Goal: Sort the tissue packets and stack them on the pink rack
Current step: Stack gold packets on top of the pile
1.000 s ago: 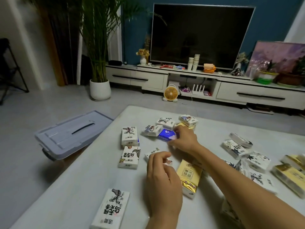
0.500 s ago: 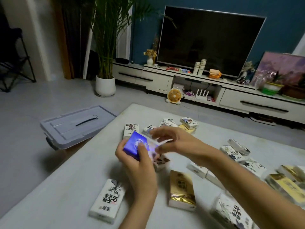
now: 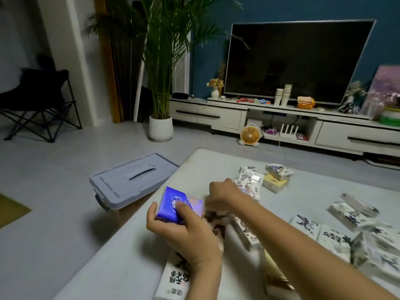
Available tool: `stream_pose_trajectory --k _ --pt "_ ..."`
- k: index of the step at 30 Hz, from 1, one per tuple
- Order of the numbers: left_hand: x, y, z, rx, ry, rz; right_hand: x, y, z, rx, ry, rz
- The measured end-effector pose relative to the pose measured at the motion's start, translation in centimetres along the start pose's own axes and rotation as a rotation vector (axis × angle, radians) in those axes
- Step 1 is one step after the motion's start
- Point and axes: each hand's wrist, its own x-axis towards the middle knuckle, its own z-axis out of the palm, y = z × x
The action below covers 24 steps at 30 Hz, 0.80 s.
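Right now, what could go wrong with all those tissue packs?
The left hand holds the blue packet near the table edge, so a slip might drop it to the floor. The right forearm crosses low over loose white packets; it could sweep some away.

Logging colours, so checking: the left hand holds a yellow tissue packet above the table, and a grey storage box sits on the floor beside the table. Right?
Not quite: the left hand holds a blue tissue packet, not a yellow one, as the head view shows. It is above the table, and the grey storage box is on the floor beside it.
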Motion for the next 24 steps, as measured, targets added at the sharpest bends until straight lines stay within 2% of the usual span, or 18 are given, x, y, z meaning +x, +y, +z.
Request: stream_pose_trajectory --k 2,5,8,11,14,20,24 --pt "-0.5 -0.2 -0.1 0.002 -0.049 0.001 -3.4 2.7 -0.8 -0.071 -0.104 -0.004" --pt "-2.1 0.1 -0.1 0.053 -0.148 -0.004 -8.9 6.3 -0.6 -0.076 -0.146 0.053" --pt "-4.2 0.8 -0.5 0.132 -0.298 0.015 -13.0 8.3 -0.8 0.197 0.032 0.138" --pt "-5.2 1.8 -1.0 0.163 -0.433 0.075 -16.3 9.6 -2.4 0.472 0.214 0.12" --pt "-5.3 3.9 -1.6 0.195 -0.561 0.126 -20.6 10.9 -4.7 0.765 0.239 0.077" --pt "-10.7 9.9 -5.2 0.067 -0.717 -0.026 -31.8 15.2 -8.3 0.997 0.315 0.093" --pt "-17.5 12.9 -6.2 0.2 -0.965 -0.22 -39.1 18.9 -11.3 1.06 0.335 0.174"
